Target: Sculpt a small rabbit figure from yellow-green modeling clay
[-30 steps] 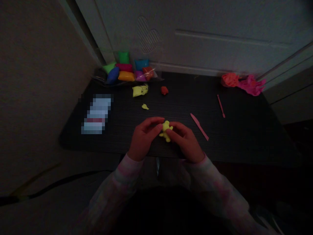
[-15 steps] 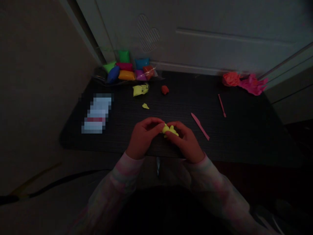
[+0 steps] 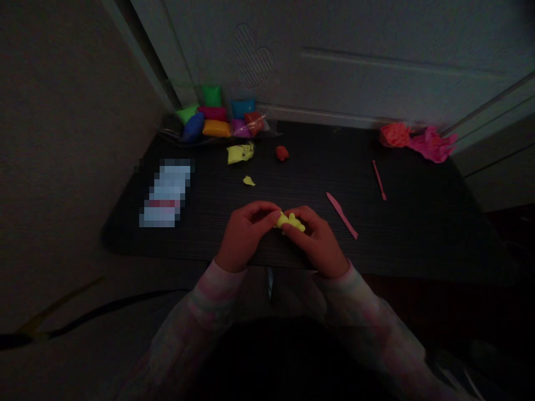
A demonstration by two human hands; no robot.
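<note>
A small lumpy piece of yellow modelling clay (image 3: 295,221) is held between my two hands, just above the front part of the dark table. My left hand (image 3: 248,229) pinches its left end between thumb and fingers. From the other side my right hand (image 3: 314,235) grips it, thumb in front and fingers behind. Rounded knobs of the clay show above the right thumb; its underside is hidden. Beyond my hands lie a yellow clay scrap (image 3: 249,181), an opened yellow clay packet (image 3: 239,153) and a red clay lump (image 3: 282,153).
Right of my hands lie a pink plastic knife (image 3: 341,215) and a thin pink stick tool (image 3: 379,180). Crumpled orange (image 3: 395,135) and pink paper (image 3: 433,145) sit at the back right. Coloured clay packets (image 3: 216,128) fill a clear bag, back left. A blurred-out pale rectangle (image 3: 167,192) lies left.
The yellow clay has turned slightly between my fingers, its knobs now sitting a little differently. Both hands stay in nearly the same place.
</note>
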